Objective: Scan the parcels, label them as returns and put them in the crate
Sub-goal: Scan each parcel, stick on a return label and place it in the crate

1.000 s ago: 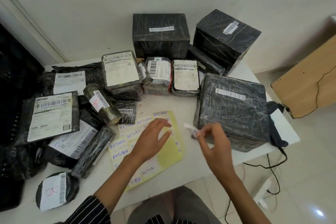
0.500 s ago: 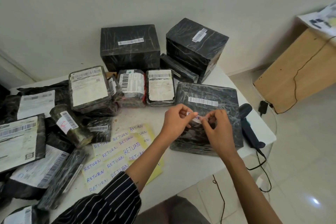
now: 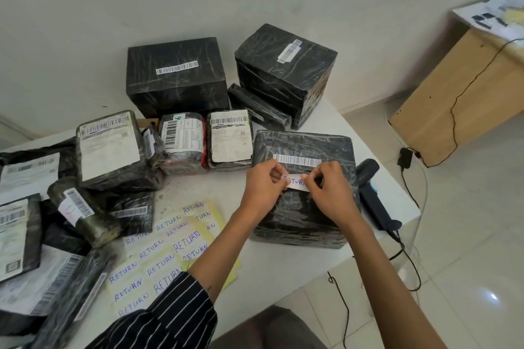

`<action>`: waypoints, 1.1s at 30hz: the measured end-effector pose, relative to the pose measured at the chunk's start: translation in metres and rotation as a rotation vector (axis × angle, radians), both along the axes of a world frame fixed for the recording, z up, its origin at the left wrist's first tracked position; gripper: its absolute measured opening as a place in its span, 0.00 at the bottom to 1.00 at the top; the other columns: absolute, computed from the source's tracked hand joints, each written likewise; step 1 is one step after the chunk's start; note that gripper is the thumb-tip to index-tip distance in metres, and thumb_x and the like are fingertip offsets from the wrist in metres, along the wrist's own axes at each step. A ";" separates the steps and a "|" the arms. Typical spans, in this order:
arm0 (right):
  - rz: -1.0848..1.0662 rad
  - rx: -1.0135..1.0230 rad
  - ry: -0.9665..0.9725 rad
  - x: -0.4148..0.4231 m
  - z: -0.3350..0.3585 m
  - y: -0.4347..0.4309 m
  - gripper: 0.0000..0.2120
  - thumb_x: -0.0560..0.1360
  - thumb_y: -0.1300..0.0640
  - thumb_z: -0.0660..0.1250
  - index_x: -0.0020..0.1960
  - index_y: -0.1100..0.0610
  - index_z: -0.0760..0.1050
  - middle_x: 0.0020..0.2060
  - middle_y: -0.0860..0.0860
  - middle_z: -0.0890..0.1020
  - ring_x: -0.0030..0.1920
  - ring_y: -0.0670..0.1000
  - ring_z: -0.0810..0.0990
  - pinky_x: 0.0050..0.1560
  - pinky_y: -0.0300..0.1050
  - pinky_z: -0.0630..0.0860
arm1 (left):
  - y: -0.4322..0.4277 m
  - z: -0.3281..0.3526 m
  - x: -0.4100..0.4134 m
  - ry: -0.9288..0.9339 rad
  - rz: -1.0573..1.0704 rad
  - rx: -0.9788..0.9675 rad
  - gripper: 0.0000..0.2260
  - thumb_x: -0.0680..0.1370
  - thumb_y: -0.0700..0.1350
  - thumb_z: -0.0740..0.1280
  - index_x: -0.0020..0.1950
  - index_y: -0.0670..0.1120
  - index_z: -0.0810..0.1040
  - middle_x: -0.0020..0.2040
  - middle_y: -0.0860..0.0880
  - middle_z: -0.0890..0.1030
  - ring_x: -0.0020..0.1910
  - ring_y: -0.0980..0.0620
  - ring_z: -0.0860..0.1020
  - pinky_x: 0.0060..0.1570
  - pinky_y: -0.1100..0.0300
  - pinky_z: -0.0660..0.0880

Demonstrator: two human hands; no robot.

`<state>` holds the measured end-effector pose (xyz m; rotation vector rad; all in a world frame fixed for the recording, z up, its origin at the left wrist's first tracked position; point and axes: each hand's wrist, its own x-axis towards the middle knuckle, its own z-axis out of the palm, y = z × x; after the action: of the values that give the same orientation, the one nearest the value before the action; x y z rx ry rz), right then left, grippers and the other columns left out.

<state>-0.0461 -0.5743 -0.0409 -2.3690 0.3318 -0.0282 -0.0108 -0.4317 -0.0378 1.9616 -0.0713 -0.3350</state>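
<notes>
Two hands at one white RETURN label [image 3: 295, 182], low over the top of the black-wrapped parcel [image 3: 306, 224] at the near right corner of the table [image 3: 283, 263]. Pinched at its left end by the left hand [image 3: 262, 187], thumb against curled fingers, and at its right end by the right hand [image 3: 330, 190] likewise. Just below the parcel's barcode strip [image 3: 296, 160]; cannot tell whether stuck down. Black handheld scanner [image 3: 374, 204] lying just beside the parcel, on its right. Yellow sheet of handwritten labels [image 3: 181, 238] flat on the table to the parcel's left, partly under the left forearm. More wrapped parcels [image 3: 110, 147] crowded along the back and left.
</notes>
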 end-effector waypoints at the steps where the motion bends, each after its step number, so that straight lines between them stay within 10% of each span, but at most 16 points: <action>1: 0.003 -0.010 -0.002 0.001 -0.001 0.000 0.09 0.76 0.53 0.66 0.40 0.53 0.70 0.42 0.47 0.68 0.40 0.47 0.69 0.51 0.48 0.69 | -0.001 0.001 -0.001 -0.046 0.000 0.067 0.04 0.74 0.37 0.71 0.42 0.43 0.77 0.38 0.51 0.77 0.34 0.56 0.76 0.39 0.61 0.76; 15: -0.105 -0.160 -0.237 -0.002 -0.022 0.010 0.24 0.73 0.48 0.70 0.61 0.62 0.69 0.54 0.56 0.73 0.48 0.55 0.74 0.47 0.49 0.70 | -0.010 -0.014 -0.004 -0.394 -0.003 0.633 0.14 0.79 0.54 0.62 0.58 0.46 0.70 0.53 0.49 0.74 0.49 0.49 0.75 0.37 0.59 0.66; 22: -0.065 0.049 -0.196 -0.003 -0.018 -0.005 0.16 0.75 0.63 0.66 0.61 0.62 0.68 0.48 0.49 0.68 0.42 0.43 0.68 0.45 0.39 0.65 | 0.008 -0.020 0.010 -0.424 -0.140 0.516 0.15 0.77 0.54 0.66 0.58 0.48 0.72 0.51 0.51 0.73 0.48 0.52 0.74 0.37 0.59 0.67; 28: 0.050 0.032 -0.166 -0.010 -0.018 -0.008 0.25 0.71 0.56 0.74 0.63 0.58 0.67 0.51 0.47 0.66 0.45 0.42 0.68 0.50 0.37 0.65 | 0.019 -0.026 0.006 -0.490 -0.182 0.468 0.23 0.71 0.57 0.72 0.61 0.48 0.73 0.55 0.50 0.71 0.53 0.53 0.73 0.40 0.61 0.71; 33: -0.055 0.031 -0.249 -0.016 -0.018 -0.004 0.14 0.76 0.68 0.62 0.62 0.62 0.69 0.52 0.52 0.69 0.45 0.44 0.70 0.47 0.40 0.69 | 0.009 -0.034 -0.010 -0.465 0.062 0.407 0.26 0.72 0.52 0.73 0.66 0.44 0.72 0.66 0.41 0.67 0.62 0.44 0.68 0.59 0.50 0.66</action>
<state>-0.0616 -0.5786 -0.0592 -2.2929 0.2736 -0.3388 -0.0205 -0.4222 -0.0715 2.4072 -0.2580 0.1698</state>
